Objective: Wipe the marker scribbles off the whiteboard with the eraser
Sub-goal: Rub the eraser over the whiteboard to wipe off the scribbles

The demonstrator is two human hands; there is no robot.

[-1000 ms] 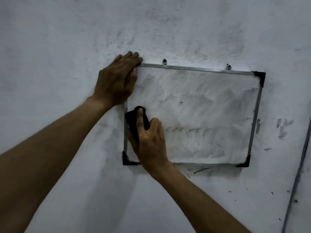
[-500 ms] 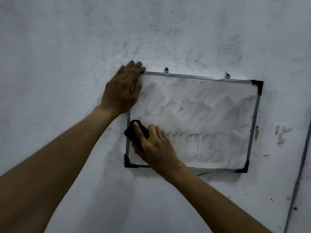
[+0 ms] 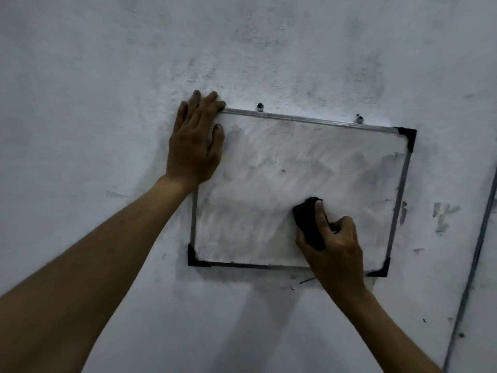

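Note:
A small whiteboard [image 3: 290,162] with a metal frame and black corner caps hangs on a grey wall. Its surface is smeared grey, with darker smudges toward the right side. My left hand [image 3: 195,141] lies flat with straight fingers over the board's top left corner, pressing it to the wall. My right hand [image 3: 333,246] grips a black eraser [image 3: 309,224] and holds it against the lower right part of the board, index finger stretched along the eraser's top.
Two small screws [image 3: 259,106] hold the board's top edge. Stains mark the wall [image 3: 443,214] to the right of the board. A thin pipe or cable [image 3: 481,238] runs down the wall at the far right.
My right hand has swept the eraser from the board's lower left to its lower right, smearing the scribble line there. The left hand stays on the top left corner.

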